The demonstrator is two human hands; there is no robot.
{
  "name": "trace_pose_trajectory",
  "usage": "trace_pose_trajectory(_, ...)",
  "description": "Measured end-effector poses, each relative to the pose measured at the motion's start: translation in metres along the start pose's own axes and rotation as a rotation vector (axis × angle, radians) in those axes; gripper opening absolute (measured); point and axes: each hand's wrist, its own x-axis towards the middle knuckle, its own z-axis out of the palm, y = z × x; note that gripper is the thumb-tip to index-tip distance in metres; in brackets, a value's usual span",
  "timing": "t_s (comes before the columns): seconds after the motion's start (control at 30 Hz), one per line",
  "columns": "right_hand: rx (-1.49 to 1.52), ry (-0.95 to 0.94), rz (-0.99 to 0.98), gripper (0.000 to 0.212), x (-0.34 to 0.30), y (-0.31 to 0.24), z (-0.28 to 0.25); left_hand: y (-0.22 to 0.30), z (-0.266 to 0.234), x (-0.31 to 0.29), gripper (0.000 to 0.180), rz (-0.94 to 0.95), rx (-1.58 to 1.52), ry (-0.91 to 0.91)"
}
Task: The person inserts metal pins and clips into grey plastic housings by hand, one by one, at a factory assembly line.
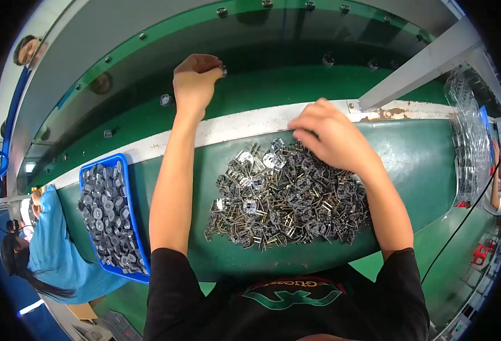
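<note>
A heap of small metal parts with bent prongs (284, 196) lies on the green table in front of me. My right hand (327, 136) rests on the far right edge of the heap, fingers curled down among the parts. My left hand (196, 79) reaches out over the green conveyor belt (273, 85), fingertips pinched on a small dark part (223, 70). Several similar small parts sit spaced along the belt (166, 100).
A blue tray (126, 182) full of grey round parts stands at my left. Clear plastic trays (469, 136) are stacked at the right. A white rail (250, 122) separates table and belt. A person in blue (51, 250) works at the left.
</note>
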Motion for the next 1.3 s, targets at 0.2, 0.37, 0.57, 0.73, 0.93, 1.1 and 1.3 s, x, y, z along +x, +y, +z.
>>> trace_pose_trajectory(0.2,0.068,-0.065,0.013,0.013,-0.003,-0.004,0.009,-0.026,-0.016,0.03,0.029,0.06,0.45,-0.011)
trace_pose_trajectory(0.37,0.202,-0.035,0.024,0.011,-0.004,-0.004,-0.001,-0.026,-0.049,0.027,0.035,0.11,0.507,0.036)
trace_pose_trajectory(0.57,0.517,0.202,0.043,0.011,0.002,-0.015,-0.006,-0.039,-0.101,-0.002,0.033,0.253,0.689,-0.187)
trace_pose_trajectory(0.73,0.586,0.205,0.099,0.011,-0.001,-0.024,-0.009,-0.034,-0.082,-0.026,0.031,0.331,0.778,-0.046)
trace_pose_trajectory(0.93,0.639,0.297,0.115,0.011,-0.003,-0.033,-0.005,0.041,-0.022,-0.082,0.04,0.105,-0.078,-0.274)
trace_pose_trajectory(1.1,0.638,0.53,0.009,0.011,-0.001,-0.039,-0.007,0.072,0.002,-0.114,0.042,0.076,-0.392,-0.443)
trace_pose_trajectory(1.3,0.827,0.49,0.17,0.011,-0.005,-0.055,-0.01,0.078,0.015,-0.13,0.037,-0.18,-0.611,-0.458)
